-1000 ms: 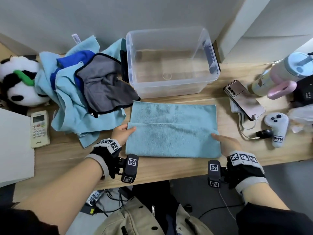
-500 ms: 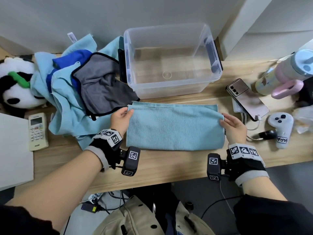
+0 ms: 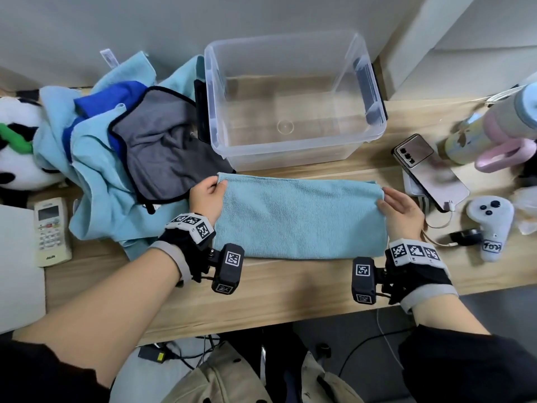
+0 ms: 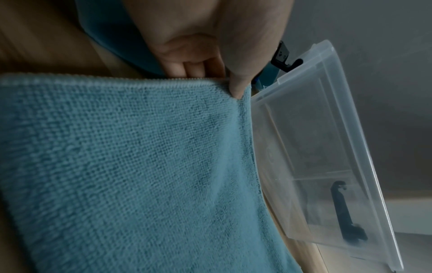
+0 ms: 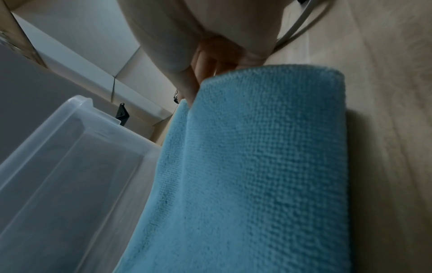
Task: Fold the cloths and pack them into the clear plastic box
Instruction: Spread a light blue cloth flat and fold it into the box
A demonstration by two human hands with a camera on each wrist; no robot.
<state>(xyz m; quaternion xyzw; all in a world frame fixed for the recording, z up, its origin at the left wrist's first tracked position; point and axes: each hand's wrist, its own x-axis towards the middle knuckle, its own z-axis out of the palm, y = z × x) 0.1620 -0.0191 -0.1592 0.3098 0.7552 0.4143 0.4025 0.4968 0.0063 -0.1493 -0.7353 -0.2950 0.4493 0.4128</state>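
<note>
White remote [image 3: 51, 231], label unreadably blurred.

Both wrists wear black wrist bands [image 3: 186, 242] with grey cuffs, white square-coded tags, and small black camera boxes [image 3: 228, 267]; dark sleeves [image 3: 465, 370] above.

A lived-in room at home, set up as a desk corner: a wooden tabletop [image 3: 290, 289] against a plain grey wall. Left of the hands sit a panda plush toy [image 3: 17, 146] and an air-conditioner remote [image 3: 51, 231]; right of them lie a phone [image 3: 430, 173], a white game controller [image 3: 491, 228] and a pastel drinking bottle [image 3: 494, 126]
</note>
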